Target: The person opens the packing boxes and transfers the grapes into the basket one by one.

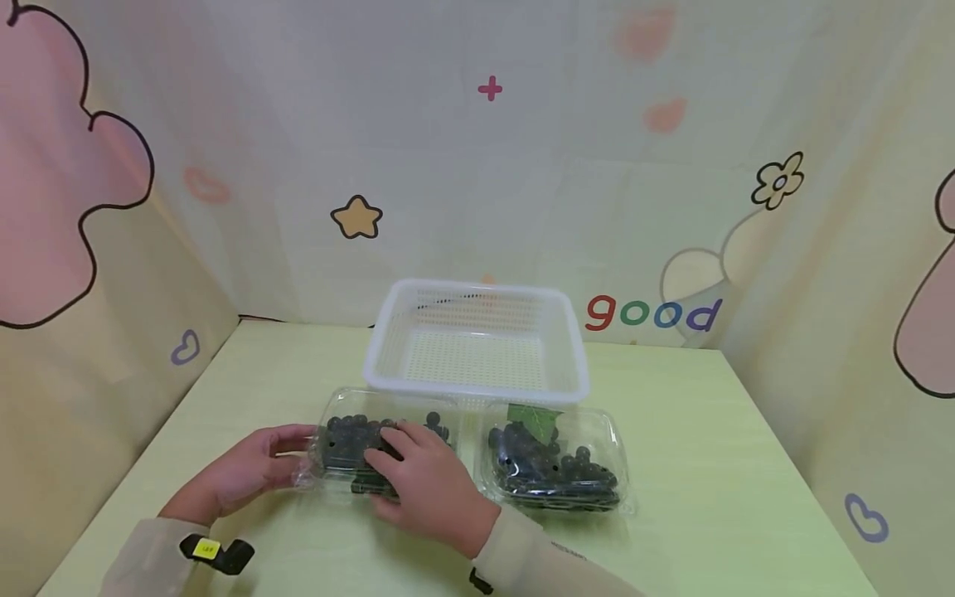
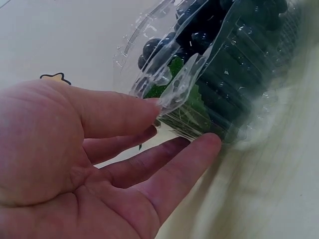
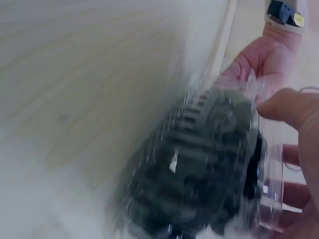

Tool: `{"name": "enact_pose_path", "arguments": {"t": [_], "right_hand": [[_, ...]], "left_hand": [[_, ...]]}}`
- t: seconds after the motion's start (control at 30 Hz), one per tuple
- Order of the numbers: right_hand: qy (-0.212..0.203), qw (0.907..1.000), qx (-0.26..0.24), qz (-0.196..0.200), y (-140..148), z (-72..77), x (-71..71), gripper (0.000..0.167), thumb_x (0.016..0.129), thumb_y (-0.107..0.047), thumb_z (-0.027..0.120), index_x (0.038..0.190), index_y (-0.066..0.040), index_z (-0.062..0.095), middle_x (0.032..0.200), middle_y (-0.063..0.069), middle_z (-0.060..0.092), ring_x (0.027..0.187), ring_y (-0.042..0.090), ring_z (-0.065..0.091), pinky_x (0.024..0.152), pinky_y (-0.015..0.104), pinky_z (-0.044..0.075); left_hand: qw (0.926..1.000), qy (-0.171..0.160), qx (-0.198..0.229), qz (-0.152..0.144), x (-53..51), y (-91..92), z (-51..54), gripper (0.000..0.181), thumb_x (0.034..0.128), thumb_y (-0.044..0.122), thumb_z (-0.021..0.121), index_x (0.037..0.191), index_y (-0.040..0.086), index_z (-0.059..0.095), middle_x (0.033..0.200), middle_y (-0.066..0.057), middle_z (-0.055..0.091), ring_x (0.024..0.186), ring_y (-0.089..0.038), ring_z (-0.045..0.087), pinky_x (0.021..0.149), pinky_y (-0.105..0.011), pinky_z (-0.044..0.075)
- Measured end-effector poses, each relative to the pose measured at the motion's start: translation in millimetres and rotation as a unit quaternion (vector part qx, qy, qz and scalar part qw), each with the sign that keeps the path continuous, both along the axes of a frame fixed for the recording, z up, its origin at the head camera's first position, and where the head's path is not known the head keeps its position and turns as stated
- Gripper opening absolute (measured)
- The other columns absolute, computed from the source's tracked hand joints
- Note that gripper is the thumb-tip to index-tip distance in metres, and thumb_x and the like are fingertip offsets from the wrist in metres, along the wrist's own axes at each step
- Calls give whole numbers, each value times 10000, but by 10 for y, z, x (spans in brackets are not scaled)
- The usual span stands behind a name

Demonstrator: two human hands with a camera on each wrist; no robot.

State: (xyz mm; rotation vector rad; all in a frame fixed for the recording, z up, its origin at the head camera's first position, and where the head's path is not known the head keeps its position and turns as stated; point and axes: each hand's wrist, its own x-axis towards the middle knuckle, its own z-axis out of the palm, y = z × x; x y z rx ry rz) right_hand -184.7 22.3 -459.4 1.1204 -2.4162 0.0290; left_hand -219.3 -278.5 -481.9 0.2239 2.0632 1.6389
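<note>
A clear plastic clamshell box (image 1: pixel 406 406) of dark grapes (image 1: pixel 346 444) lies at the front of the table, left of centre. At its left end, my left hand (image 1: pixel 257 464) pinches the edge, the thumb at a lid tab (image 2: pixel 182 89) and the fingers lower down. A green leaf (image 2: pixel 197 107) shows through the plastic there. My right hand (image 1: pixel 436 489) reaches over the box's front right part and grips it, fingers on the lid and thumb toward the front. In the right wrist view the box (image 3: pixel 199 159) is blurred.
A second clear clamshell box (image 1: pixel 608 439) of grapes, with a green leaf (image 1: pixel 533 420) on top, stands just right. Behind both boxes is a white plastic basket (image 1: pixel 376 348) with slotted walls. A printed curtain (image 1: pixel 462 166) hangs behind the pale table (image 1: pixel 694 464).
</note>
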Motion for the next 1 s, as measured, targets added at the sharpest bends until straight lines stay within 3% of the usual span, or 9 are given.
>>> {"name": "enact_pose_path", "arguments": {"t": [0.23,0.37,0.67,0.77,0.87,0.93,1.0], "right_hand": [[-521,9986,79,6,271,31,-39,534,893,-561,722,1331,-260,671,1418,43,624,1328,267,584,1137,386,466],[-804,9967,94,74,382,57,-63,545,900,-558,717,1345,-248,665,1439,71,608,1343,319,572,1086,397,514],[-1145,9925,429,79,514,149,-132,557,899,-547,716,1356,-238,639,1400,81,619,1324,328,583,1028,402,551],[-1040,9920,714,107,502,200,-128,558,894,-532,720,1357,-235,625,1359,72,634,1260,308,615,876,356,599],[-782,9910,1079,106,475,244,-110,550,890,-505,716,1350,-223,608,1291,60,645,1129,271,636,680,284,568],[-587,9893,1330,96,450,253,-98,527,888,-457,708,1343,-215,596,1261,61,641,1071,256,632,676,269,545],[-420,9871,1544,94,419,257,-87,507,885,-395,690,1342,-205,584,1238,67,638,1037,250,631,750,281,563]], "left_hand": [[9999,-58,-47,69,-1,4,-9,752,958,159,713,1548,-88,316,1515,-314,448,1202,-229,637,964,-383,587],[9999,-76,-78,103,14,-2,-9,748,960,170,716,1547,-80,325,1497,-291,475,1205,-227,633,964,-383,588],[9999,-57,-58,88,-2,1,12,736,965,149,705,1547,-86,321,1497,-288,482,1210,-221,630,956,-381,591],[10000,-39,-57,65,0,6,24,728,971,147,694,1548,-90,316,1509,-311,456,1209,-223,630,954,-382,591],[10000,-47,-42,48,3,10,31,724,973,144,691,1548,-87,317,1510,-312,453,1204,-218,631,953,-379,590],[10000,-51,-12,21,3,8,33,721,974,145,690,1547,-86,320,1504,-304,465,1200,-212,632,953,-376,590],[10000,-46,26,-11,4,1,33,716,975,145,689,1546,-86,324,1497,-292,476,1198,-209,631,952,-373,590]]}}
